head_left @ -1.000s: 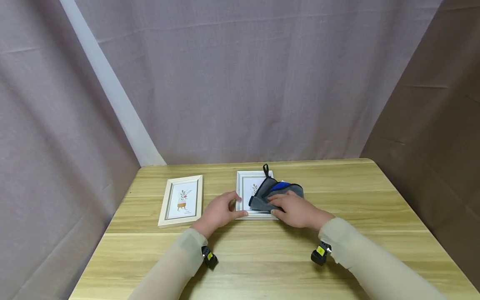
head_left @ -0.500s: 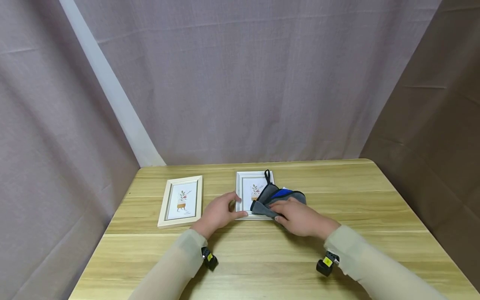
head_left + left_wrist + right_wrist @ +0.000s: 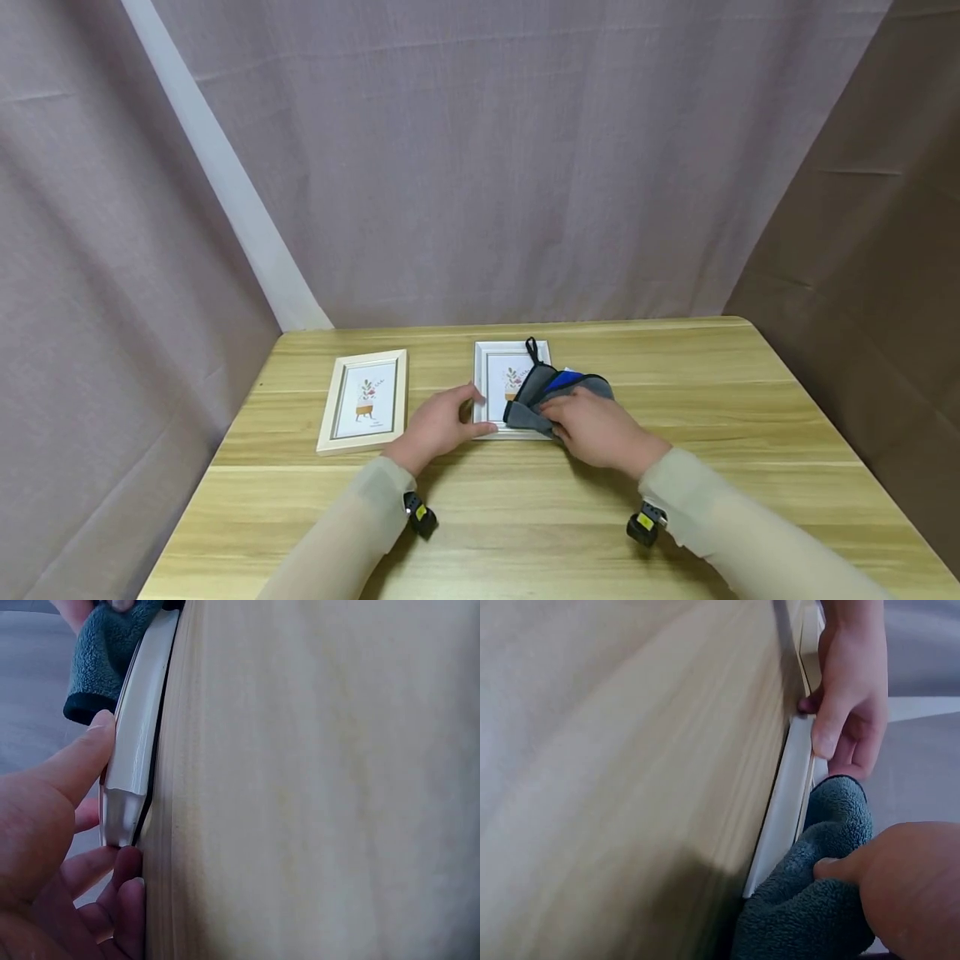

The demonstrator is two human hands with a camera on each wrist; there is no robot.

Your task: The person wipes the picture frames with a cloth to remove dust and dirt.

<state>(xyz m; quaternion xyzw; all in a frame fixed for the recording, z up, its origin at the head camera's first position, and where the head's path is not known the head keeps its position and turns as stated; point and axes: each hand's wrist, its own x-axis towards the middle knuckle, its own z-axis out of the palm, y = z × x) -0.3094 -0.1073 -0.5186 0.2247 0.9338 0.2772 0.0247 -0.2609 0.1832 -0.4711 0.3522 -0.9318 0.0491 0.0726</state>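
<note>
A white picture frame lies flat on the table, showing a potted-plant print. My left hand holds its near left corner; the left wrist view shows the thumb on the frame's top face and fingers against its side. A grey cleaning cloth with black edging, a blue patch and a hanging loop is bunched over the frame's right part. My right hand grips this cloth and presses it onto the frame's lower right. In the right wrist view, the thumb sinks into the fluffy cloth. The frame's right side is mostly hidden.
A second, cream picture frame with a similar plant print lies to the left of my left hand. The wooden table has its back edge just beyond both frames, and grey-mauve curtains stand behind it.
My right hand and the cloth have slid slightly right and toward me, so more of the print shows. My left hand and both frames have stayed in place.
</note>
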